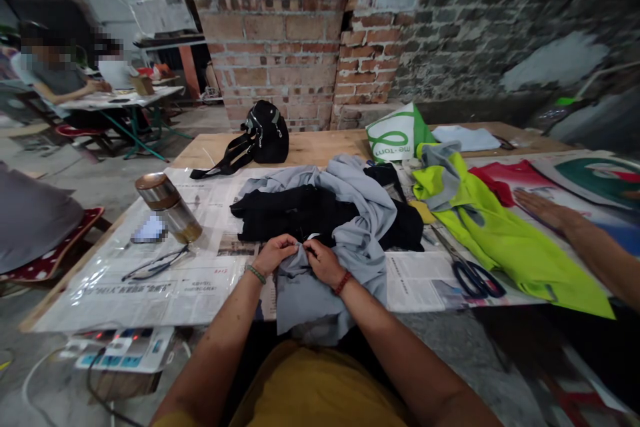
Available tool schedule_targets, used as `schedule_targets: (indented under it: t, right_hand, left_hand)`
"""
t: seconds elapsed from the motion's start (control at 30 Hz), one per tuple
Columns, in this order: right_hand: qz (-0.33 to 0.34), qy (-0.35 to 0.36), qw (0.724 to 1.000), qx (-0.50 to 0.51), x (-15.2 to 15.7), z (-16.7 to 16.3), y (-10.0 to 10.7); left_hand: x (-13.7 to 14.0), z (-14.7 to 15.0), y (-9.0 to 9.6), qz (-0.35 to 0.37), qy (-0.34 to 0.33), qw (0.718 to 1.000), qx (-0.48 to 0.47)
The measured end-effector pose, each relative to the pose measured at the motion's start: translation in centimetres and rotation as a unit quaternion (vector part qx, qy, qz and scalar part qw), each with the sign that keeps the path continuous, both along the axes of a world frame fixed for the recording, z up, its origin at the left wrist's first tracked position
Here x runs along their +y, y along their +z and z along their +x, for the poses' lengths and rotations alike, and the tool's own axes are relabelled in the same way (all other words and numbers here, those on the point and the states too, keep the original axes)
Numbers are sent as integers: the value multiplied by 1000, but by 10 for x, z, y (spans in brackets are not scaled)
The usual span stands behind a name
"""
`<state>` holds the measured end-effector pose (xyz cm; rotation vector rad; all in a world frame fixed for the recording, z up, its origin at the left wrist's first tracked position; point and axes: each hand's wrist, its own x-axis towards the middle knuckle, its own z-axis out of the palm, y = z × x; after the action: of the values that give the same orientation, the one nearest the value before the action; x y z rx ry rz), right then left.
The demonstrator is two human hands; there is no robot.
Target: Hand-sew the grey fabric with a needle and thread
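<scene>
A grey garment (320,300) lies bunched at the table's front edge, its lower part hanging over. My left hand (275,253) pinches its cloth between thumb and fingers. Close beside it, my right hand (324,261) also pinches the grey cloth, the fingertips of both hands almost meeting. Anything tiny between the fingertips is too small to make out. Just beyond the hands spreads a black garment (295,210), partly ringed by the grey cloth. Dark-handled scissors (467,270) rest to the right, blades pointing away from me.
At left stand a metal flask (173,210) and glasses (155,265). A black bag (267,132) and a green-white bag (397,133) sit farther back. Right lies a yellow-green garment (505,237), near another person's hand (545,208). A power strip (125,350) is below the table's left.
</scene>
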<state>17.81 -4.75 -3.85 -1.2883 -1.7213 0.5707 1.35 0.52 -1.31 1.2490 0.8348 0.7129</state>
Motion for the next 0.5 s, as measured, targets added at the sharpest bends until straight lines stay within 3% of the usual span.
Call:
schedule_targets:
  t: [0.5]
  right_hand:
    - [-8,0,1000,0,-2,0,5]
  left_hand:
    - [-1,0,2,4,-2,1000,8]
